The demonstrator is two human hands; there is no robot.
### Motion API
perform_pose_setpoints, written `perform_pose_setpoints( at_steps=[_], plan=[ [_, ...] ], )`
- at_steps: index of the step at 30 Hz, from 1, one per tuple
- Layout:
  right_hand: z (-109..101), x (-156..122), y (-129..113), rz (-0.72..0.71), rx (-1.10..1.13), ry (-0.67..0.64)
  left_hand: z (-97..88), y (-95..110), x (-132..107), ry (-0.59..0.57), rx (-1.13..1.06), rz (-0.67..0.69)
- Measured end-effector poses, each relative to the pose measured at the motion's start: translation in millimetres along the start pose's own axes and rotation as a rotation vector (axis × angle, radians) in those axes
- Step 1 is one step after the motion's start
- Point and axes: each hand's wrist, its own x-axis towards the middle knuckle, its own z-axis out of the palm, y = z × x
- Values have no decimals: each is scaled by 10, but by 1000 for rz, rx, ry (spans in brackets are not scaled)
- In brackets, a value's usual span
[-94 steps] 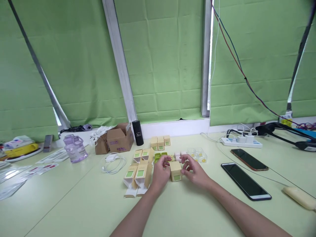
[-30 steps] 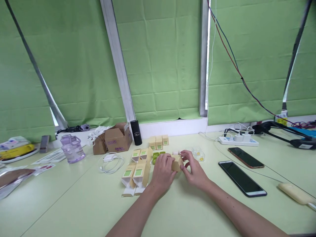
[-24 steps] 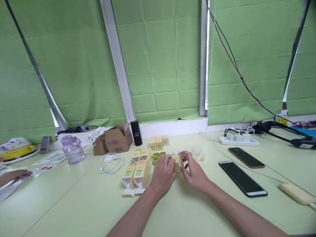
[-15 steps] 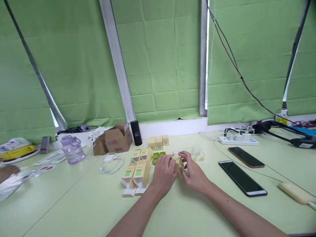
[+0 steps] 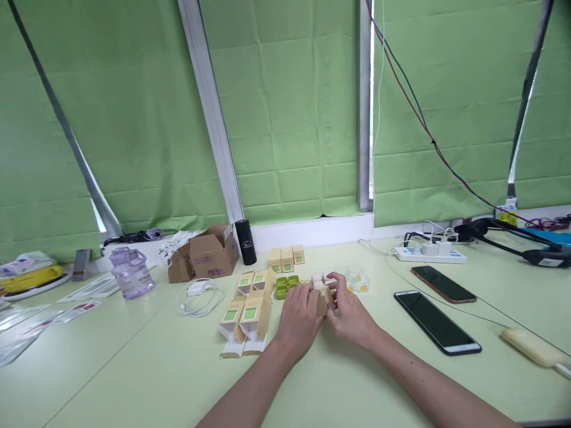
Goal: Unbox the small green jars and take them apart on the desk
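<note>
Gripping a small tan cardboard box (image 5: 325, 302) from both sides, the left hand (image 5: 300, 315) curls its fingers over one side while the right hand (image 5: 351, 310) pinches the other with thumb and forefinger. The box sits between the two, just above or on the pale green tabletop (image 5: 156, 368); which, I can't tell. Its ends are mostly hidden, so whether it is closed is unclear; work on it looks unfinished, since both hands are engaged with it.

Just beyond the fingers lie a green plastic tray of square cups (image 5: 285, 285), pale pink small blocks (image 5: 317, 279) and a clear plastic tray with yellow spots (image 5: 359, 282), all outside any box.

Left of the hands stand four tan boxes with green windows (image 5: 256, 306); the front two gape with white flaps down, so they appear not yet dealt with. Farther back, three similar boxes in a row (image 5: 288, 260) look closed, perhaps finished, though their contents can't be seen.
</note>
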Motion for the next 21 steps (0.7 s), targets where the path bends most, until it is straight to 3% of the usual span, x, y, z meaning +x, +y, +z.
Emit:
perform_pose_setpoints(
  at_steps=[14,21],
  plan=[
    [8,4,-2,6,-36,-8,29,-2,-16,-12,-103,-30],
    [-46,14,2,56,48,59,2,-29,-18,-40,-165,-154]
  ],
)
